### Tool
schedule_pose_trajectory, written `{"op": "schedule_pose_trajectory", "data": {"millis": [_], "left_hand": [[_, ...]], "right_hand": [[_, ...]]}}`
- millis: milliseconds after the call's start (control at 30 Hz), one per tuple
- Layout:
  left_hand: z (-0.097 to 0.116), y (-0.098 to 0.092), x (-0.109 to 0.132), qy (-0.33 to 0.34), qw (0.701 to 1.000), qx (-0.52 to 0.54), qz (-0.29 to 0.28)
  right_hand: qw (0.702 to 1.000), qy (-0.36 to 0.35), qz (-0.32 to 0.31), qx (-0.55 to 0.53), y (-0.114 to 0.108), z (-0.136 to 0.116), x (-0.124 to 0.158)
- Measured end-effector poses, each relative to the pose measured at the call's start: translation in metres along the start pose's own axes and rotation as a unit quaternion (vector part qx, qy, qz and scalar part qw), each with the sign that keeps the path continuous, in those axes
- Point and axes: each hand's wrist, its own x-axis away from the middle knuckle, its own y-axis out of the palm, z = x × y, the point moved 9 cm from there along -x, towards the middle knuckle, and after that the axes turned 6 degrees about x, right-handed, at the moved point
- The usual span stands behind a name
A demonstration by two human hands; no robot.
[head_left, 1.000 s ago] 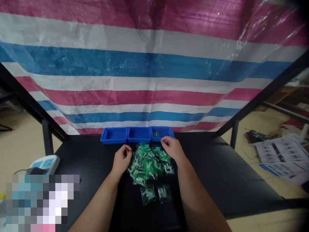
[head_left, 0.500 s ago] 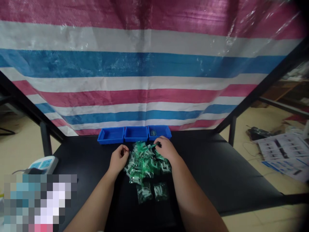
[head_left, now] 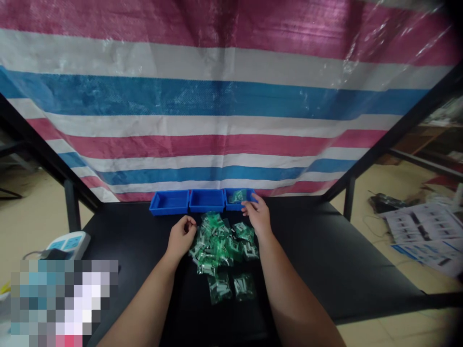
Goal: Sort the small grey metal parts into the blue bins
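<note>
A heap of small clear-green plastic packets (head_left: pixel 217 243) with pale pieces inside lies on the black table. At the heap's left edge rests my left hand (head_left: pixel 182 236), fingers curled in toward the thumb, with no packet showing in it. My right hand (head_left: pixel 258 215) is at the front right corner of the right blue bin (head_left: pixel 228 206), its fingers apart and holding nothing. Inside that bin lies a green packet (head_left: pixel 238 196). Two packets, a left one (head_left: pixel 219 288) and a right one (head_left: pixel 244 286), lie apart from the heap, nearer to me.
The middle blue bin (head_left: pixel 207 208) and the left blue bin (head_left: pixel 169 210) stand in the same row at the back. Behind them hangs a striped plastic sheet (head_left: pixel 224 144). A white device (head_left: pixel 74 243) sits at the table's left edge, near a blurred-out patch.
My right hand has moved from the heap's upper right to the right bin and opened. More green packet material now shows in that bin. The left hand stays by the heap.
</note>
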Motion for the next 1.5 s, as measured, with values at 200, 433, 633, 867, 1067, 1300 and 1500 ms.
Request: {"op": "schedule_pose_trajectory", "data": {"millis": [200,433,633,867,1067,1300,1500], "left_hand": [[-0.001,0.000,0.000,-0.004,1.000,0.010,-0.002],[-0.004,0.001,0.000,-0.003,1.000,-0.001,-0.005],[-0.005,0.002,-0.001,-0.004,1.000,-0.011,-0.010],[-0.004,0.001,0.000,-0.001,1.000,-0.017,-0.014],[-0.005,0.002,0.000,0.002,1.000,-0.018,-0.011],[-0.006,0.002,-0.001,-0.001,1.000,-0.025,-0.016],[-0.003,0.003,0.000,-0.003,0.999,-0.031,-0.017]], "right_hand": [[0.967,-0.097,-0.038,0.232,0.006,-0.014,0.007],[0.891,-0.164,-0.247,0.344,0.054,-0.023,0.040],[0.875,-0.168,-0.281,0.358,0.067,-0.012,0.047],[0.925,-0.122,-0.273,0.234,0.054,-0.024,0.036],[0.997,-0.027,-0.066,0.009,0.014,-0.024,0.011],[1.000,0.004,0.016,0.022,0.001,-0.009,0.007],[0.939,-0.153,-0.161,0.261,0.049,-0.037,0.039]]}}
